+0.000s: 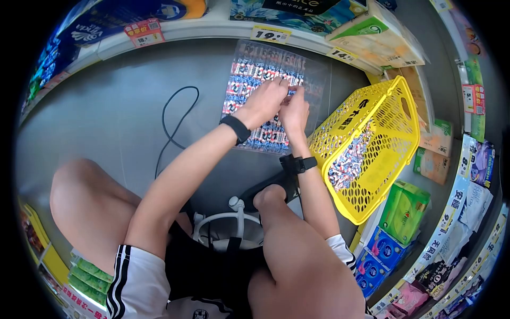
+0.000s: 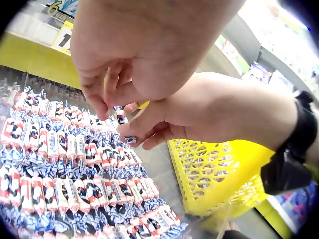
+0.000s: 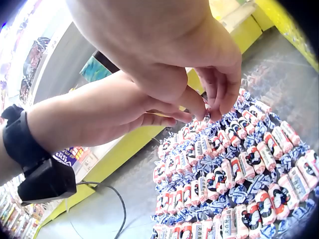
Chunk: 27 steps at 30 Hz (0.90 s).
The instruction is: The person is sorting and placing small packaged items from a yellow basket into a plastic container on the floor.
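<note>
Rows of wrapped candies (image 1: 246, 85), pink and white with blue twisted ends, lie side by side on a clear plastic sheet (image 1: 314, 98) on the floor. Over the rows' right side both hands meet. My right hand (image 1: 295, 112) pinches a wrapped candy (image 2: 120, 116); its blue twist shows below the thumb in the left wrist view. My left hand (image 1: 267, 101) is bent over, its curled fingertips right beside that candy; whether they grip it I cannot tell. The right wrist view shows the left hand (image 3: 117, 102) under the right hand's fingers (image 3: 229, 92), which partly hide the candy.
A yellow basket (image 1: 366, 199) lies tilted to the right, with loose wrapped candies (image 1: 350, 162) inside. A black cable (image 1: 166, 119) loops on the grey floor at left. Shelves with tissue packs (image 1: 374, 40) and price tags (image 1: 271, 34) surround the spot. A white stool (image 1: 223, 218) stands between the legs.
</note>
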Each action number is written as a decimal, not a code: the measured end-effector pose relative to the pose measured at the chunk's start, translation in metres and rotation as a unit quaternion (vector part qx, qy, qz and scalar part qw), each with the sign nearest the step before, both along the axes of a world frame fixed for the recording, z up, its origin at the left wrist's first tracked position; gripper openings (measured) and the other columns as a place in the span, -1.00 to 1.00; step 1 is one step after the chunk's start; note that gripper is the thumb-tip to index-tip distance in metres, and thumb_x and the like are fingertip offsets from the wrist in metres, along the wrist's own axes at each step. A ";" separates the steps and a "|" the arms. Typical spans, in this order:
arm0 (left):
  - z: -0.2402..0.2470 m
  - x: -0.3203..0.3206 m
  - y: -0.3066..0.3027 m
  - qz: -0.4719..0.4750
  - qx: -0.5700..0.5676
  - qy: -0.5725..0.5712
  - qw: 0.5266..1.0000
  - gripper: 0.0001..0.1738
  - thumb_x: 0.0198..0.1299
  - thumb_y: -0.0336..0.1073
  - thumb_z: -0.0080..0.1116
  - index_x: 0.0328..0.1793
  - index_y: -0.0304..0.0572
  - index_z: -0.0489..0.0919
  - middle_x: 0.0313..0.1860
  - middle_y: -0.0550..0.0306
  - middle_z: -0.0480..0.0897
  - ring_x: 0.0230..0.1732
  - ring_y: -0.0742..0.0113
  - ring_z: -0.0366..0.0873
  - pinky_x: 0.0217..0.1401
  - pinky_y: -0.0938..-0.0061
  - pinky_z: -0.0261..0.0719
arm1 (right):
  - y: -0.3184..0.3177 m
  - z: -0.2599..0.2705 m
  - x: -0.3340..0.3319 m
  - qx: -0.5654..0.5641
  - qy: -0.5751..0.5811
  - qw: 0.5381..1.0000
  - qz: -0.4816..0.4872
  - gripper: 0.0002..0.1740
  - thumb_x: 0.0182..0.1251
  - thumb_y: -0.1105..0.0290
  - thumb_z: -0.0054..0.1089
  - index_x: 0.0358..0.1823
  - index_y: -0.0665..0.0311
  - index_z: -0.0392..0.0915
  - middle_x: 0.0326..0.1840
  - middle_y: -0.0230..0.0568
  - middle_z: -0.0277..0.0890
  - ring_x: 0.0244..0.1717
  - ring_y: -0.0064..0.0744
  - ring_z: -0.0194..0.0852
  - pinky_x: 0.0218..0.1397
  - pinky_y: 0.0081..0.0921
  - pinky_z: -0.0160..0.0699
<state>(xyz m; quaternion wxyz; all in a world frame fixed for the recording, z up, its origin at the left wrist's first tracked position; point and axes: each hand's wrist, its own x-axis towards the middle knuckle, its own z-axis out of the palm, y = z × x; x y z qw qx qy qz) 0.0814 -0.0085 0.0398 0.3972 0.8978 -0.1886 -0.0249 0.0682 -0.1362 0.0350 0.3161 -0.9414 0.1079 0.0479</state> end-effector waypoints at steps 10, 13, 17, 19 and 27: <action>-0.030 -0.027 -0.001 0.002 0.215 0.016 0.977 -0.53 0.15 -0.59 0.19 0.23 -0.65 0.52 0.33 -0.43 0.54 0.38 -0.27 0.52 0.48 0.12 0.53 | 0.008 -0.036 0.000 0.044 0.017 0.998 -0.046 -0.62 0.17 0.48 0.47 0.05 0.30 0.70 -0.22 0.08 0.75 -0.09 0.19 0.77 0.07 0.00 0.69; -0.033 -0.032 0.002 -0.018 0.270 0.014 0.963 -0.42 0.14 -0.61 0.18 0.35 -0.67 0.48 0.50 -0.47 0.44 0.56 -0.30 0.39 0.64 0.16 0.41 | 0.010 -0.046 -0.003 0.033 0.005 0.999 -0.038 -0.63 0.25 0.38 0.41 0.10 0.26 0.75 -0.15 0.01 0.80 -0.07 0.05 0.82 0.08 -0.14 0.72; -0.030 -0.037 0.002 -0.041 0.320 0.016 0.947 -0.29 0.13 -0.57 0.22 0.47 -0.66 0.40 0.59 -0.43 0.36 0.63 -0.26 0.31 0.66 0.15 0.37 | 0.009 -0.051 -0.003 0.047 -0.018 0.998 -0.037 -0.63 0.17 0.50 0.47 0.05 0.28 0.77 -0.14 0.00 0.80 -0.09 -0.04 0.82 0.07 -0.18 0.74; -0.032 -0.043 0.001 -0.046 0.334 0.028 0.941 -0.24 0.13 -0.55 0.24 0.52 -0.66 0.36 0.63 -0.41 0.32 0.65 -0.25 0.29 0.67 0.14 0.35 | 0.008 -0.053 -0.003 0.056 -0.027 0.997 -0.042 -0.64 0.15 0.57 0.47 0.03 0.29 0.77 -0.18 -0.02 0.79 -0.12 -0.08 0.82 0.05 -0.21 0.75; -0.036 -0.049 -0.003 -0.072 0.413 0.038 0.907 -0.17 0.32 -0.40 0.13 0.68 -0.61 0.17 0.76 -0.37 0.13 0.76 -0.23 0.10 0.75 0.08 0.18 | 0.010 -0.055 0.003 0.093 -0.018 0.995 -0.026 -0.70 0.22 0.61 0.38 -0.01 0.30 0.77 -0.14 0.09 0.75 -0.08 0.09 0.76 0.07 -0.05 0.70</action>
